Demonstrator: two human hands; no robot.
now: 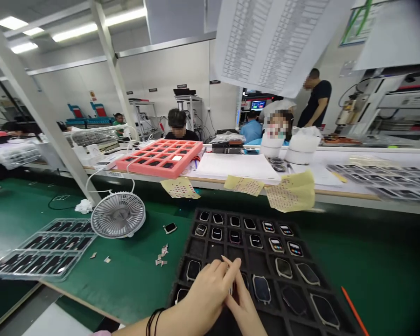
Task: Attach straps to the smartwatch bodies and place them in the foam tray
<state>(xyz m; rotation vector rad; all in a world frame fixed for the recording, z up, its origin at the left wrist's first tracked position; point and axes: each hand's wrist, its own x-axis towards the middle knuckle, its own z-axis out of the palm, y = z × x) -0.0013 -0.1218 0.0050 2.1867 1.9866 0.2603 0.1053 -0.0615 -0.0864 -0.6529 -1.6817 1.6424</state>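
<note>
My left hand, with dark bands at its wrist, is closed over the middle of the black foam tray. My right hand meets it there, its fingers pinched together against the left fingers. A pale edge shows between the two hands, but what they hold is mostly hidden. Around them, smartwatch cases without straps sit in the tray's compartments. Beyond my hands, a watch with a lit screen stands in one compartment. Just right of my right hand lies a dark-screened watch.
A single watch and paper scraps lie left of the tray. Farther left are a white fan and a clear plastic tray. A pink foam tray tops the shelf, with people beyond. An orange stick lies right.
</note>
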